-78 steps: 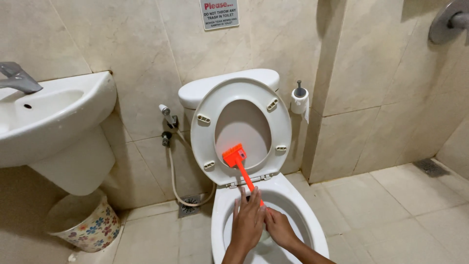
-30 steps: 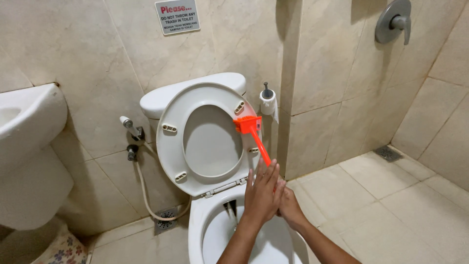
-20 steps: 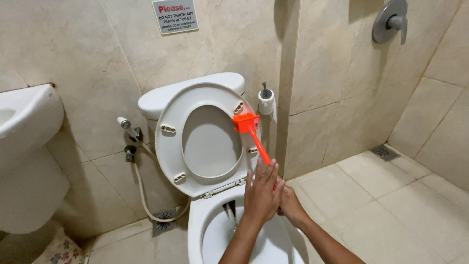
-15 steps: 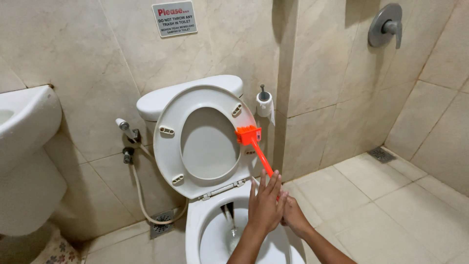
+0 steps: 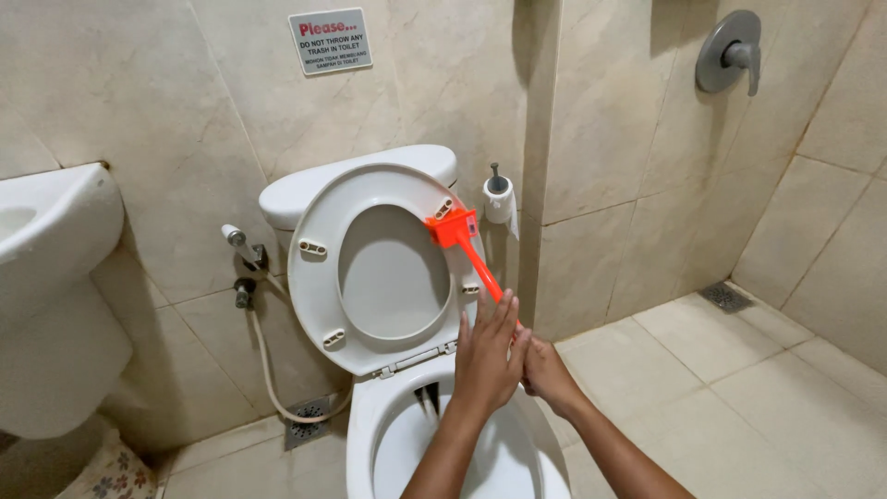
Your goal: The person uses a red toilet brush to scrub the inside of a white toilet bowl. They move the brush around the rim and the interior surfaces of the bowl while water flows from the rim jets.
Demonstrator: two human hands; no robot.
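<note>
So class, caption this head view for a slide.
Both hands, left hand and right hand, grip an orange plastic brush over a white toilet bowl.

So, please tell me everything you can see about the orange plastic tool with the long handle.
The orange plastic tool with a long thin handle looks rigid and glossy. Its flat, roughly square end sits high against the right rim of the raised white toilet seat. The handle slants down to the right into both hands: the left hand, fingers spread, covers it, with the right hand beside it. The lower end is hidden.
</note>
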